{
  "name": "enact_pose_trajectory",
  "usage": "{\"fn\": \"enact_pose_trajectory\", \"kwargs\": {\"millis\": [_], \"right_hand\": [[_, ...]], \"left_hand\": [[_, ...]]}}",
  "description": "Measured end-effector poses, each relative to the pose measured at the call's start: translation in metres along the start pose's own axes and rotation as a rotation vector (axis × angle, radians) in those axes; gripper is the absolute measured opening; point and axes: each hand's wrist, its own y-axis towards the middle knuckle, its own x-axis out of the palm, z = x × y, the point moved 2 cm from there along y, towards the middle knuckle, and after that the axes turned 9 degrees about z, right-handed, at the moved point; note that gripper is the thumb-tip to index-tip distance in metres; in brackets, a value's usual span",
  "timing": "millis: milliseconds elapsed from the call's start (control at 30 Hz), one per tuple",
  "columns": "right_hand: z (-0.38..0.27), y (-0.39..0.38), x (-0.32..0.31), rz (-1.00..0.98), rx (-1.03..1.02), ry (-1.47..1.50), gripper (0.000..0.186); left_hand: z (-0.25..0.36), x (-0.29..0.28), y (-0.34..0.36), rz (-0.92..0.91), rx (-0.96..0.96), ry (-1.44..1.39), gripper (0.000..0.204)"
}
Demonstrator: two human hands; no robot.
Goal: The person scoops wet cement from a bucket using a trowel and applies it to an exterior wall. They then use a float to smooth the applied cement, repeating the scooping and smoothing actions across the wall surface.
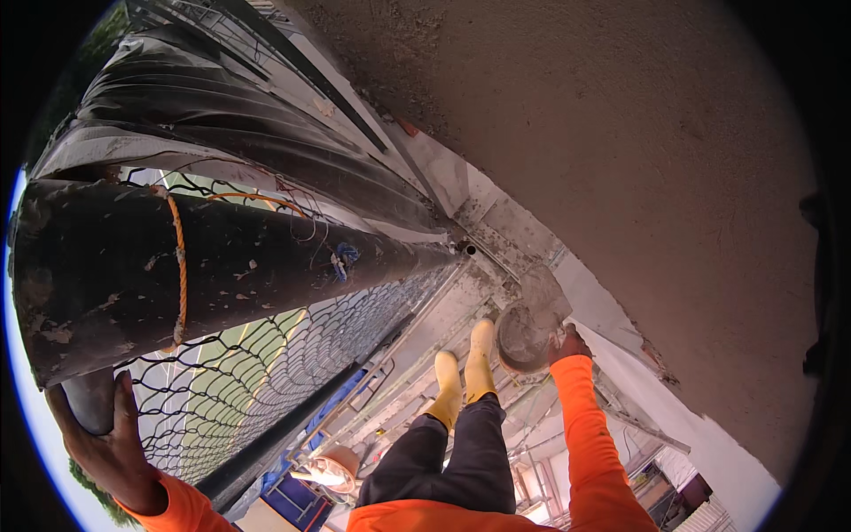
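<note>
My left hand (105,448) is wrapped around a rounded grey pipe (91,401) at the far left, just below the end of a thick black post (115,275). My right hand (568,344) is closed at the near side of a flat, mortar-smeared trowel (544,294); its handle is hidden in my fingers. Beside and partly under that hand is a round bucket (521,362) with grey mortar in it. To its right, a broad wall of brownish-grey plaster (656,177) rises close by.
An orange rope (180,266) loops round the post, and a blue tie (344,257) hangs on it. Chain-link fence (222,390) runs along the left. Dark sheeting (204,106) is behind. My yellow boots (448,381) stand on a narrow platform; another bucket (335,467) appears lower down.
</note>
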Motion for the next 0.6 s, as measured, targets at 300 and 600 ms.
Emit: {"fn": "enact_pose_trajectory", "kwargs": {"millis": [300,600], "right_hand": [[-0.311,0.100,-0.123,-0.147,-0.587,0.568,0.050],[-0.355,0.191,-0.163,0.243,-0.608,0.740,0.038]], "left_hand": [[0.032,-0.010,0.017,0.009,0.191,-0.003,0.088],[0.035,-0.009,0.019,0.015,0.218,-0.020,0.090]]}}
